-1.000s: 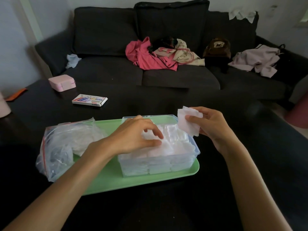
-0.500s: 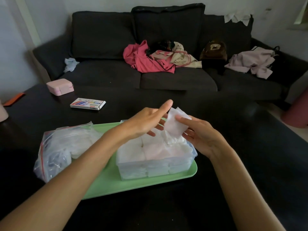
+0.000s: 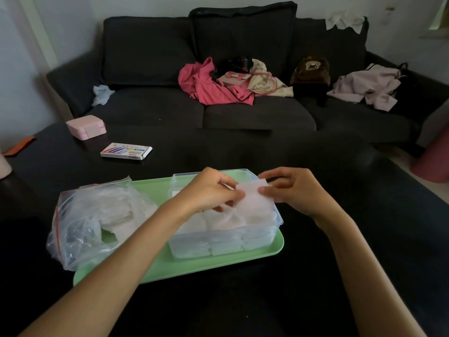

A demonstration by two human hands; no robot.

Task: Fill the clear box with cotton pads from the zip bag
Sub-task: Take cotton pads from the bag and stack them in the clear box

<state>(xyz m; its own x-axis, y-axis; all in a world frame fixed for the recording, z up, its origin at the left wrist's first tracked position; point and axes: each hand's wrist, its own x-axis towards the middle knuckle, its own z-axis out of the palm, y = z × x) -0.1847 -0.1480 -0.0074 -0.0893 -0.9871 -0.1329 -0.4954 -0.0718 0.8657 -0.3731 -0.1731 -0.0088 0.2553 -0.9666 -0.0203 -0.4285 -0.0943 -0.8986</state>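
Above the clear box (image 3: 226, 239), toward its far right corner, I hold one cotton pad (image 3: 252, 194) pinched between both hands: left hand (image 3: 209, 190) on its left edge, right hand (image 3: 295, 188) on its right, equally near. The pad's long side runs left to right. The box looks nearly full, so open room seems only on top; the zip bag (image 3: 97, 222) lies just left of the box on the green tray (image 3: 218, 266)

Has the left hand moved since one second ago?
Yes. The left hand has lifted off the pads in the clear box and now pinches the cotton pad.
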